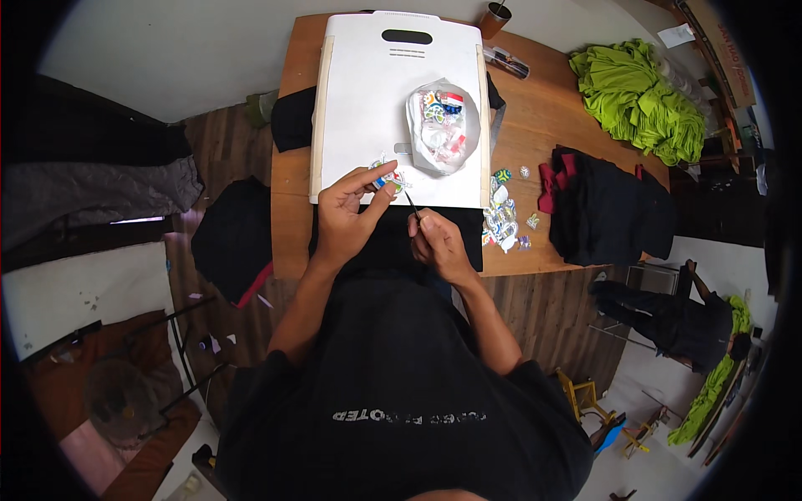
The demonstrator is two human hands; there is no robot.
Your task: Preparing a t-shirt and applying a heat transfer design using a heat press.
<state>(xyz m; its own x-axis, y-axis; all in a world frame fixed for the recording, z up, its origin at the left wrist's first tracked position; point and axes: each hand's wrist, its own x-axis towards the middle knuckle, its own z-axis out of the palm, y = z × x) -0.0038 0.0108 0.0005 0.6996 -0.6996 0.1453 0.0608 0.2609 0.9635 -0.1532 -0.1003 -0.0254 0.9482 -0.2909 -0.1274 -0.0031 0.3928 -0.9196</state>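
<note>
My left hand (346,219) is closed, pinching a small colourful printed cutout (394,179) between thumb and fingers at the near edge of a white board (361,100). In my right hand (441,248), just right of it, is a thin dark pointed tool (411,203). Its tip reaches up to the cutout; the exact kind of tool is too small to make out. Beyond my hands, an open white bag (469,150) with several colourful printed pieces (441,108) inside stands on the board.
The board lies on a wooden table (543,108). Several loose cutouts (501,219) lie right of it, beside folded black garments (610,209). Farther right is a lime-green fabric pile (639,104). A brown cup (494,18) stands at the back. Another person (702,321) is at far right.
</note>
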